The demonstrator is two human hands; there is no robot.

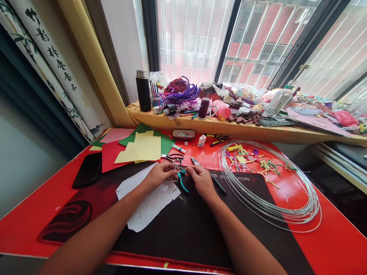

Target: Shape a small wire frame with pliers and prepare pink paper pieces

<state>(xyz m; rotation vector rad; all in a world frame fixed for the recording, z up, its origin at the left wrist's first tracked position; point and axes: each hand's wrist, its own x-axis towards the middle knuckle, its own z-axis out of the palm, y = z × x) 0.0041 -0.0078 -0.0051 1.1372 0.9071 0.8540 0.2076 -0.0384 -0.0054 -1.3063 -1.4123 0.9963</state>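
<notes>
My left hand (160, 175) pinches a thin piece of bent wire (172, 179), and a small loop of it dangles below the fingertips. Close by on the right, my right hand (202, 182) has its thumb and finger pressed together on what looks like the other end of this wire. Teal-handled pliers (183, 183) lie under and between the fingertips. Just beyond are black-handled scissors (175, 157). Pliers with dark handles (219, 185) rest beside my right hand, partly hidden by it. Beneath my left hand is a cut sheet of white paper (143, 214) on the black desk mat (183, 233).
A large coil of silver wire (306, 202) lies at the right, around colourful scraps (266, 166). Coloured paper sheets (140, 149) and a black phone (87, 170) are at the left. A small white bottle (202, 141) stands behind. Yarn and a thermos (143, 91) crowd the windowsill.
</notes>
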